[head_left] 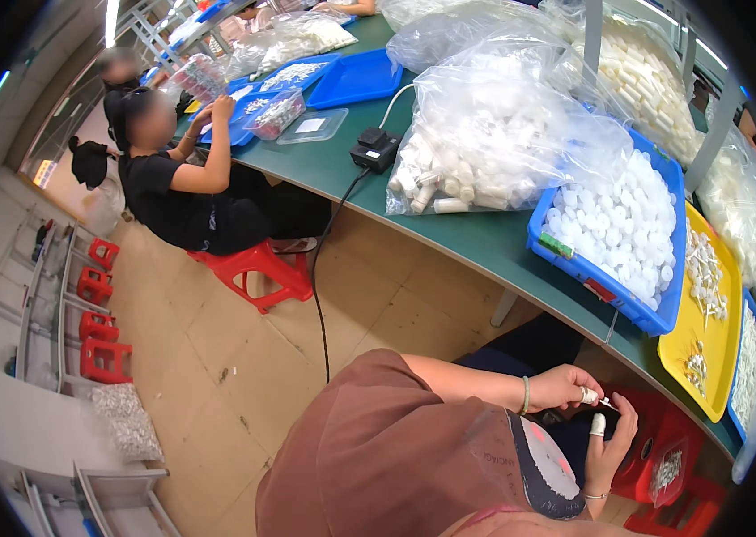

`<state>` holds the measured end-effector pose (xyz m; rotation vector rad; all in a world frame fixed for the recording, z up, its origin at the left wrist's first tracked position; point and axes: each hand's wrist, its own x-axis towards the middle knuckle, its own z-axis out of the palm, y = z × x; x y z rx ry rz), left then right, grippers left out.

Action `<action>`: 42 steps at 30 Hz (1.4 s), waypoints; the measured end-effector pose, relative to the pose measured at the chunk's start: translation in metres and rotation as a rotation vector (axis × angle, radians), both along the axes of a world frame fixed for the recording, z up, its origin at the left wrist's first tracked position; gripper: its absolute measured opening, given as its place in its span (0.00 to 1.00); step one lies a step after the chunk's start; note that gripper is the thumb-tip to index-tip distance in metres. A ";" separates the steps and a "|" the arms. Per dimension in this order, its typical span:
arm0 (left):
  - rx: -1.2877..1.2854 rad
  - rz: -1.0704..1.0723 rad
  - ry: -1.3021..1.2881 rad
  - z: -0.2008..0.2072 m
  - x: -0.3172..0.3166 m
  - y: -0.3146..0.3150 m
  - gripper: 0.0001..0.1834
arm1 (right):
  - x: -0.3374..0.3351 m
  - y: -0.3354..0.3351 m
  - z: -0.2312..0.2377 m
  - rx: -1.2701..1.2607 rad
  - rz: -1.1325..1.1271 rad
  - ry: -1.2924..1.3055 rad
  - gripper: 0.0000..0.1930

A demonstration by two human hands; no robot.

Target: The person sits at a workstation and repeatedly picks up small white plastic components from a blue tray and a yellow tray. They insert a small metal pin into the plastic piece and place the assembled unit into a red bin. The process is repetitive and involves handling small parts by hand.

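Note:
At the lower right, both my hands are close together below the table's edge. My left hand point(564, 388), with a bracelet on the wrist and a white covering on a fingertip, pinches a small white part point(607, 403). My right hand point(609, 447), also with a white-wrapped finger, has its fingertips closed at the other side of that part. The part is too small to tell its exact kind. Beside my right hand, a clear plastic box point(667, 473) of small pieces sits on something red.
A blue bin point(546, 240) of white plastic caps, a yellow tray point(670, 358) with small white-headed parts and a large clear bag point(476, 134) of white pieces stand on the green table point(356, 192). A black cable point(317, 268) hangs down. A co-worker point(177, 192) sits on a red stool point(257, 273).

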<state>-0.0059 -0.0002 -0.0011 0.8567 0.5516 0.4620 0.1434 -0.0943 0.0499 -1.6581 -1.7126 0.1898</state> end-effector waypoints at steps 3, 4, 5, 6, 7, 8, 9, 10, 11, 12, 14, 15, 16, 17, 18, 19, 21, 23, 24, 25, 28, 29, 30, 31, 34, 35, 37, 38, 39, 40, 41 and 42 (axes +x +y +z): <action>0.035 -0.057 0.002 0.008 -0.004 -0.003 0.08 | 0.013 0.000 -0.005 -0.140 0.080 -0.167 0.16; 0.049 -0.075 0.004 0.010 -0.006 -0.004 0.08 | 0.018 0.000 -0.004 -0.080 0.091 -0.321 0.14; 0.063 -0.094 0.008 0.011 -0.007 -0.004 0.08 | 0.016 0.000 -0.001 -0.038 0.093 -0.337 0.13; 0.067 -0.097 0.003 0.010 -0.007 -0.003 0.08 | 0.011 0.002 0.003 0.004 0.096 -0.352 0.12; 0.071 -0.099 0.000 0.009 -0.007 -0.002 0.08 | 0.008 0.003 0.005 0.047 0.099 -0.367 0.11; 0.076 -0.104 -0.010 0.009 -0.008 -0.002 0.08 | 0.008 0.002 0.002 -0.006 0.104 -0.250 0.10; 0.063 -0.114 -0.013 0.007 -0.007 -0.002 0.08 | 0.007 0.001 -0.004 -0.059 0.108 -0.133 0.09; 0.050 -0.124 -0.016 0.003 -0.005 -0.003 0.08 | 0.005 0.001 -0.008 -0.111 0.111 -0.016 0.08; 0.037 -0.134 -0.019 0.001 -0.004 -0.003 0.08 | 0.006 0.001 -0.011 -0.125 0.116 0.052 0.07; 0.022 -0.124 -0.034 0.001 -0.004 -0.003 0.08 | 0.005 0.002 -0.013 -0.140 0.126 0.122 0.07; -0.010 -0.109 -0.062 -0.001 -0.002 -0.003 0.09 | 0.003 0.004 -0.015 -0.144 0.135 0.210 0.06; -0.021 -0.100 -0.072 -0.002 -0.002 -0.002 0.09 | 0.003 0.004 -0.016 -0.132 0.134 0.228 0.06; -0.033 -0.092 -0.082 -0.002 -0.002 -0.001 0.09 | 0.002 0.005 -0.017 -0.121 0.133 0.245 0.06; -0.046 -0.090 -0.093 -0.002 -0.001 0.000 0.09 | 0.003 0.004 -0.018 -0.115 0.119 0.262 0.06; -0.057 -0.087 -0.103 0.000 -0.002 0.000 0.09 | 0.004 0.004 -0.019 -0.108 0.105 0.279 0.05; -0.072 -0.076 -0.098 -0.002 -0.001 0.000 0.09 | 0.005 0.005 -0.021 -0.101 0.088 0.294 0.05; -0.098 -0.061 -0.086 -0.005 0.000 0.002 0.09 | 0.006 0.006 -0.025 -0.071 0.014 0.338 0.03; -0.124 -0.054 -0.089 -0.004 0.001 0.002 0.10 | 0.010 0.002 -0.027 -0.055 -0.051 0.352 0.03; -0.169 -0.024 -0.089 -0.008 0.003 0.002 0.11 | 0.011 0.002 -0.028 -0.049 -0.073 0.379 0.03; -0.227 -0.009 -0.085 -0.013 0.008 -0.001 0.12 | 0.015 0.000 -0.031 -0.050 -0.085 0.386 0.03; -0.622 0.008 -0.267 -0.023 0.004 0.004 0.19 | 0.006 0.009 -0.021 -0.096 -0.121 0.498 0.03; -0.623 -0.007 -0.297 -0.025 0.004 0.004 0.19 | 0.009 0.009 -0.024 -0.074 -0.083 0.485 0.03; -0.610 -0.028 -0.358 -0.027 0.004 0.003 0.19 | 0.008 0.009 -0.018 -0.074 -0.064 0.462 0.03; -0.592 -0.013 -0.357 -0.022 0.004 0.003 0.20 | 0.006 0.008 -0.015 -0.062 -0.077 0.428 0.03; -0.603 -0.047 -0.392 -0.015 0.002 0.008 0.23 | 0.008 0.007 -0.015 -0.019 -0.119 0.361 0.05; -0.605 -0.052 -0.430 -0.016 0.000 0.009 0.23 | 0.008 0.007 -0.016 -0.005 -0.115 0.356 0.05; -0.620 -0.062 -0.411 -0.015 0.001 0.009 0.23 | 0.010 0.006 -0.018 -0.010 -0.116 0.344 0.06; -0.623 -0.058 -0.401 -0.014 0.001 0.010 0.23 | 0.011 0.006 -0.018 -0.011 -0.108 0.340 0.06; -0.635 -0.051 -0.384 -0.015 0.001 0.010 0.23 | 0.011 0.007 -0.018 -0.013 -0.097 0.335 0.06; -0.646 -0.044 -0.367 -0.016 0.002 0.010 0.22 | 0.011 0.008 -0.018 -0.015 -0.083 0.331 0.07; -0.656 -0.034 -0.351 -0.016 0.002 0.010 0.22 | 0.010 0.008 -0.017 -0.017 -0.068 0.327 0.07; -0.651 -0.025 -0.349 -0.015 0.002 0.009 0.21 | 0.011 0.009 -0.018 -0.017 -0.059 0.323 0.07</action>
